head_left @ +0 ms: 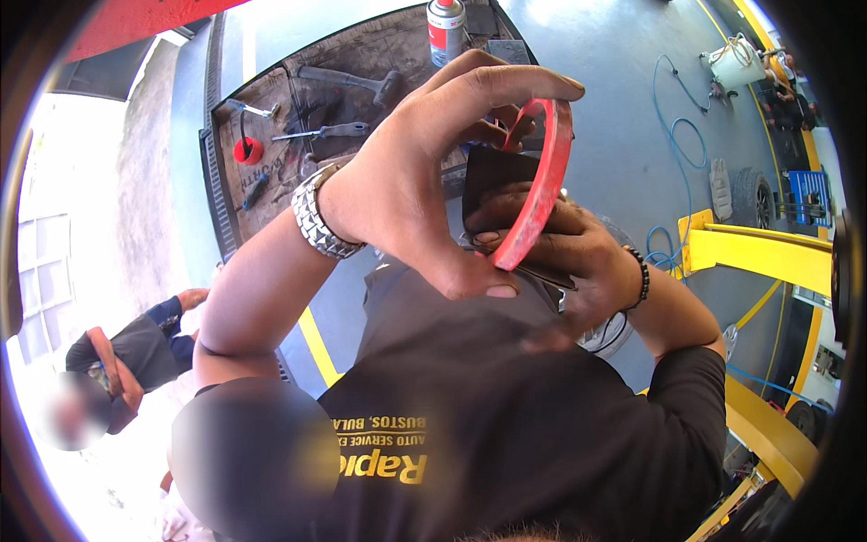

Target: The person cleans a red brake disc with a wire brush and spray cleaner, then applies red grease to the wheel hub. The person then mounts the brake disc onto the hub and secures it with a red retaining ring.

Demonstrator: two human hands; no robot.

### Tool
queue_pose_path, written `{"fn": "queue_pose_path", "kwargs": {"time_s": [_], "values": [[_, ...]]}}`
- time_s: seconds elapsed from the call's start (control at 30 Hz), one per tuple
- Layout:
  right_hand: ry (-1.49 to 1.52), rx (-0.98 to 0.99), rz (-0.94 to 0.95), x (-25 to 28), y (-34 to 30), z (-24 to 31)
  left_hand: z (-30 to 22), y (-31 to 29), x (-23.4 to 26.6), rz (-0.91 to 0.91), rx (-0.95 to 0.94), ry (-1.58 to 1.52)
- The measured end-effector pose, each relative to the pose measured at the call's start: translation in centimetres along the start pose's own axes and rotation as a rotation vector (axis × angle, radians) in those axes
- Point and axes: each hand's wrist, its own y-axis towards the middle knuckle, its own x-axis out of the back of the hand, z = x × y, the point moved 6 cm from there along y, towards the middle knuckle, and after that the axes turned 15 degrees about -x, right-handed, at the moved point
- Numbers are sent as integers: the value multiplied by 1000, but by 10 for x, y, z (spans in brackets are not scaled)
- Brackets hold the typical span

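My left hand (406,167), with a metal watch at the wrist, holds up a red curved part (549,172) that looks like a brake shoe. Its fingers grip the upper end, and the thumb lies at the lower end. On the inner side of the curve, my right hand (591,257) is closed on a dark thin sheet (492,185) that looks like sandpaper. Part of the sheet stands up between the two hands. Several of the right fingers are hidden behind the red part, so I cannot tell whether the sheet touches it.
Beyond my hands, a worn dark work tray (275,90) bears a hammer (348,83), a screwdriver (339,131), a red round piece (247,151) and a spray can (446,36). A yellow lift arm (759,248) and blue hose (675,135) are at right. Another person (135,361) is at left.
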Motion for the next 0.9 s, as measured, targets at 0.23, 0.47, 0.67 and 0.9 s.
{"fn": "queue_pose_path", "kwargs": {"time_s": [0.23,0.47,0.67,0.9], "values": [[-98,-51,-40,2,-6,0,0,2,0,30,41,-37],[-181,-115,-3,-1,-1,2,12,-5,1,-124,84,-78],[-876,-17,-266,12,9,9,17,-13,-5,-387,201,-494],[-562,-12,-134,4,-2,6,16,-10,-8,-302,254,-350]]}}
